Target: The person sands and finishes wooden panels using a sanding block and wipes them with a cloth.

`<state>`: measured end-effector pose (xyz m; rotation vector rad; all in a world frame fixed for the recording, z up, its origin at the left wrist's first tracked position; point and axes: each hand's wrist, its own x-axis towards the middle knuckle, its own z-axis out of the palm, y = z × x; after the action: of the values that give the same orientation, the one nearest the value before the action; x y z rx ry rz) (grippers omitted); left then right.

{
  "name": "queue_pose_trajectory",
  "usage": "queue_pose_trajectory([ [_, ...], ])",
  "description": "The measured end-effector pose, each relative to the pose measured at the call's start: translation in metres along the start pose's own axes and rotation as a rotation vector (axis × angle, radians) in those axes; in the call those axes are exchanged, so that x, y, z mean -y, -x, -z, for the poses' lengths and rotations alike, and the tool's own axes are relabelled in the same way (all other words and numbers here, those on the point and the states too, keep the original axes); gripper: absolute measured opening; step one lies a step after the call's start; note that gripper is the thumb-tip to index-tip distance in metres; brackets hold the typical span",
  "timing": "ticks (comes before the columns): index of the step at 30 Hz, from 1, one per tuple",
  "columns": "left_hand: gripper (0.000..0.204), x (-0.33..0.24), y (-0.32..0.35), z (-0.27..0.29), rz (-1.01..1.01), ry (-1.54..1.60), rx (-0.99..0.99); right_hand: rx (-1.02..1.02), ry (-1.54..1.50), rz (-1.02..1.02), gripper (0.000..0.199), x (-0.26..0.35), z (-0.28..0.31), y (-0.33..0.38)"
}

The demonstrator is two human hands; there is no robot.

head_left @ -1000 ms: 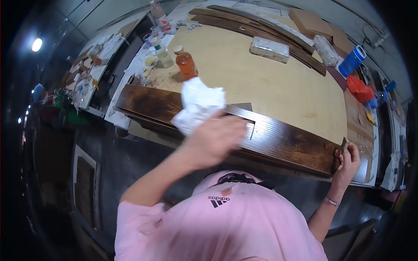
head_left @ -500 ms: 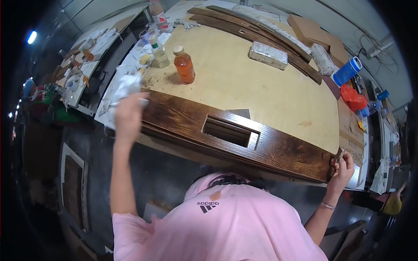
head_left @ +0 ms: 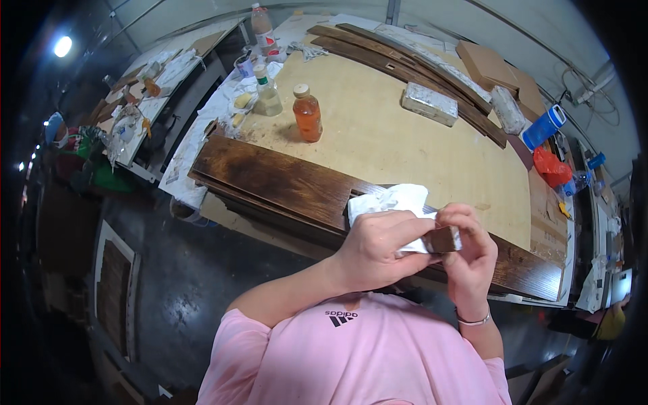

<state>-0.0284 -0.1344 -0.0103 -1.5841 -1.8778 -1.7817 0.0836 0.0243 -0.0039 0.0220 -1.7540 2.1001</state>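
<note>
A white cloth (head_left: 393, 198) is bunched in my left hand (head_left: 379, 248), whose fingers are closed round it. Close beside it, my right hand (head_left: 472, 251) pinches a small brown block (head_left: 443, 239), and the cloth touches that block. Both hands are above a long dark-brown wood-grain board (head_left: 283, 181), which lies along the near edge of the worktable. They and the cloth cover much of the board's rectangular cutout. More dark board edges show beneath it.
On the tan tabletop (head_left: 378, 142) stand an orange bottle (head_left: 308, 115) and a clear bottle (head_left: 268, 94). Long brown strips (head_left: 405, 64) and a whitish wrapped block (head_left: 430, 104) lie at the far side. A blue bottle (head_left: 542, 128) and red bag (head_left: 552, 167) are at right.
My left hand has carried the white cloth from the board's left end to the middle. My right hand has left the right end and come in to meet it with the small block.
</note>
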Motion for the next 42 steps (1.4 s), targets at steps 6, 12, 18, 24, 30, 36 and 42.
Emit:
queue_pose_trajectory([
  [6, 0.035, 0.000, 0.021, 0.037, 0.077, 0.023, -0.064, 0.240, 1.479, -0.058, 0.104, 0.008, 0.026, 0.015],
  [12, 0.030, 0.006, 0.051, 0.089, 0.128, -0.161, -0.216, 0.102, 1.587, 0.126, 0.071, -0.009, 0.032, 0.040],
  [18, 0.047, 0.008, 0.041, 0.137, 0.038, 0.155, -0.465, -0.125, 1.607, 0.297, 0.033, 0.027, 0.038, 0.044],
  [24, 0.030, 0.027, 0.019, 0.107, -0.323, -0.731, -0.511, -0.441, 1.630, 0.462, 0.020, 0.076, 0.117, 0.030],
  [30, 0.044, 0.035, 0.035, 0.039, 0.223, 0.262, -0.473, -0.795, 1.585, 0.189, 0.033, 0.145, 0.263, 0.076],
  [36, 0.042, 0.025, 0.009, -0.053, 0.455, 0.150, -0.404, -1.126, 1.463, -0.289, 0.033, 0.099, 0.423, 0.148],
  [42, 0.041, 0.016, -0.006, -0.111, 0.517, 0.152, -0.408, -1.399, 1.191, -0.587, 0.035, 0.004, 0.520, 0.209],
])
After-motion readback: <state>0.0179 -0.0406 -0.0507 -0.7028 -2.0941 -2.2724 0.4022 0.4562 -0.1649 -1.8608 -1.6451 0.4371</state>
